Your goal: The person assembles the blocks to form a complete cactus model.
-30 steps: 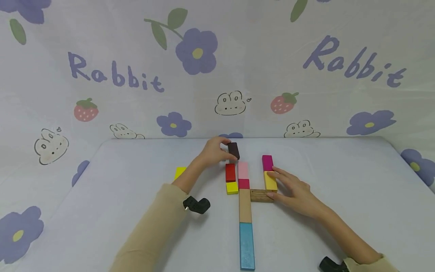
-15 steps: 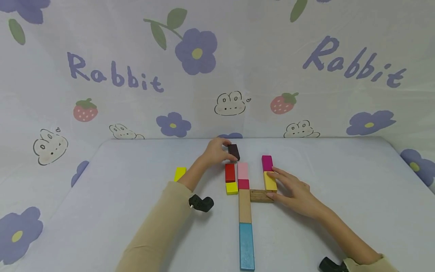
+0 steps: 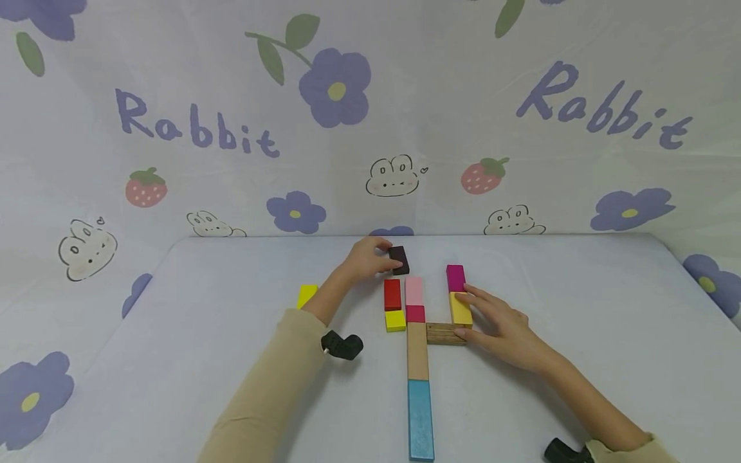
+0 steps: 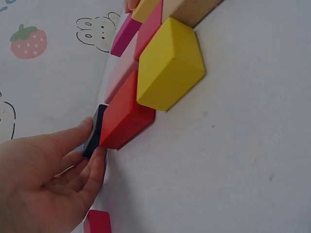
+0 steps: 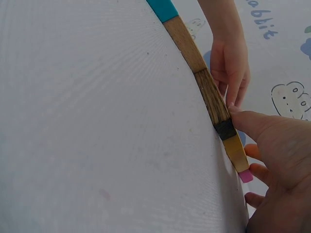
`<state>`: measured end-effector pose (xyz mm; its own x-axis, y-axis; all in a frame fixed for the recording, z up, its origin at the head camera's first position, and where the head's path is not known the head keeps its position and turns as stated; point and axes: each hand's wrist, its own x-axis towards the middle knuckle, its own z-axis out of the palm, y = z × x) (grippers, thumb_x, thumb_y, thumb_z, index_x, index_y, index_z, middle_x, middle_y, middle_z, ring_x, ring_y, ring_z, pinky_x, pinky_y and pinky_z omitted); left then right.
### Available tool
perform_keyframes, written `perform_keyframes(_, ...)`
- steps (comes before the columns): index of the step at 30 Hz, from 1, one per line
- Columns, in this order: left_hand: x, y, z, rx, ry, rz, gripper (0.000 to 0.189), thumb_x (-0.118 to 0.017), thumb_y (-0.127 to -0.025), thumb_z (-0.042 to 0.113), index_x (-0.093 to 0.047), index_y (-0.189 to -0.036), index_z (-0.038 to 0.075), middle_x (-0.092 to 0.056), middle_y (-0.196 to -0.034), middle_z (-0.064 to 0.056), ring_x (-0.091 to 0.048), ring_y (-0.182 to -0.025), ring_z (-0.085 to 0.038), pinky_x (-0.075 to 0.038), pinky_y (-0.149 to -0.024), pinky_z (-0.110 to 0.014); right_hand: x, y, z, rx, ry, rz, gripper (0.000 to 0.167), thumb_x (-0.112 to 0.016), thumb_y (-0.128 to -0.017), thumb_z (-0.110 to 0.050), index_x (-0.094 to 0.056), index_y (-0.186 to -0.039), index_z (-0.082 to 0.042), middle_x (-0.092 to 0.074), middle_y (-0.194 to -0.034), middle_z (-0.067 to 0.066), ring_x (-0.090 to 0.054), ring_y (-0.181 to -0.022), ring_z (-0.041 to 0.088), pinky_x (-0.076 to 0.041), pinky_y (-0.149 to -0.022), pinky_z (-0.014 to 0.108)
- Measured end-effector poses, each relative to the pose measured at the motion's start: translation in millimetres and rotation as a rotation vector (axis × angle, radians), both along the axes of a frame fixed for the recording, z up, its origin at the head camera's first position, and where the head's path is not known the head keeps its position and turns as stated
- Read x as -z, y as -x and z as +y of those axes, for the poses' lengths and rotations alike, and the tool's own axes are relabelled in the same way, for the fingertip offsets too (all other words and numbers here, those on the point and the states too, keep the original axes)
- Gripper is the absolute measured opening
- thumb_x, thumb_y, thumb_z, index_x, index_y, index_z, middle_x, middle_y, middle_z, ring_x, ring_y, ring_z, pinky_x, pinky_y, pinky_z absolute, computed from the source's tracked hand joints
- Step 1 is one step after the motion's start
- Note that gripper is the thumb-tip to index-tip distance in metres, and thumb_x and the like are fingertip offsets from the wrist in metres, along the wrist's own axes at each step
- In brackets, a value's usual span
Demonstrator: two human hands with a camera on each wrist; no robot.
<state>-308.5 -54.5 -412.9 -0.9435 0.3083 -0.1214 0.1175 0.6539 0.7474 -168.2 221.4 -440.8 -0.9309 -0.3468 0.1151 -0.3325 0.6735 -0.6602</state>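
In the head view, my left hand (image 3: 366, 258) pinches a dark brown block (image 3: 399, 260) between thumb and fingers, just beyond a red block (image 3: 392, 294). The left wrist view shows this dark block (image 4: 95, 131) close behind the red one. My right hand (image 3: 509, 328) lies by the right branch of a block layout, thumb on a wood-grain block (image 3: 442, 333) and fingertips along a golden-yellow block (image 3: 460, 307). A magenta block (image 3: 455, 278) stands beyond that one. Seen from the right wrist, my right hand's fingers (image 5: 257, 171) touch the side of the row.
Down the middle run a pink block (image 3: 413, 290), a crimson block (image 3: 415, 313), a tan block (image 3: 417, 350) and a blue block (image 3: 420, 419). A small yellow block (image 3: 395, 320) adjoins the red one; another yellow block (image 3: 307, 294) is partly behind my left forearm. Everything lies on a white table (image 3: 550, 276).
My left hand has shifted the dark block slightly nearer to the red block, and the left forearm has moved a little rightward. The right hand and the other blocks have stayed put.
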Motion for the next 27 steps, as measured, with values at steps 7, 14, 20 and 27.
perform_keyframes(7,5.7,0.2,1.8,0.018,0.008,0.055,0.051,-0.075,-0.099,0.019,-0.062,-0.144,0.0,-0.061,-0.145,-0.019,-0.053,-0.136,-0.033,-0.048,-0.115,-0.042,0.1,0.0,0.0,0.001,0.0,-0.003,0.065,-0.076,-0.096,-0.033,-0.054,-0.153,-0.011,-0.039,-0.166,0.02,-0.032,-0.151,0.051,-0.023,-0.105,0.085)
perform_keyframes(14,6.4,-0.7,7.7,0.072,0.057,0.079,0.051,-0.075,-0.099,0.023,-0.063,-0.145,0.006,-0.057,-0.148,-0.019,-0.05,-0.139,-0.033,-0.045,-0.117,-0.046,0.5,0.0,-0.1,0.003,-0.007,-0.003,0.066,-0.076,-0.096,-0.034,-0.054,-0.153,-0.011,-0.039,-0.166,0.02,-0.032,-0.151,0.051,-0.023,-0.106,0.085)
perform_keyframes(20,4.4,-3.3,10.6,0.108,0.094,0.077,0.052,-0.075,-0.099,0.026,-0.063,-0.147,0.009,-0.05,-0.154,-0.02,-0.044,-0.144,-0.034,-0.042,-0.12,-0.049,0.9,-0.1,0.5,-0.002,0.0,0.003,0.064,-0.075,-0.097,-0.033,-0.054,-0.153,-0.011,-0.039,-0.166,0.019,-0.032,-0.151,0.051,-0.023,-0.105,0.084)
perform_keyframes(27,3.1,-4.6,10.4,0.131,0.11,0.083,0.052,-0.073,-0.1,0.027,-0.062,-0.148,0.01,-0.048,-0.154,-0.02,-0.044,-0.144,-0.033,-0.041,-0.121,-0.048,-0.1,-0.2,0.5,-0.002,-0.003,0.003,0.065,-0.075,-0.097,-0.033,-0.054,-0.153,-0.011,-0.039,-0.166,0.02,-0.032,-0.151,0.051,-0.024,-0.105,0.083)
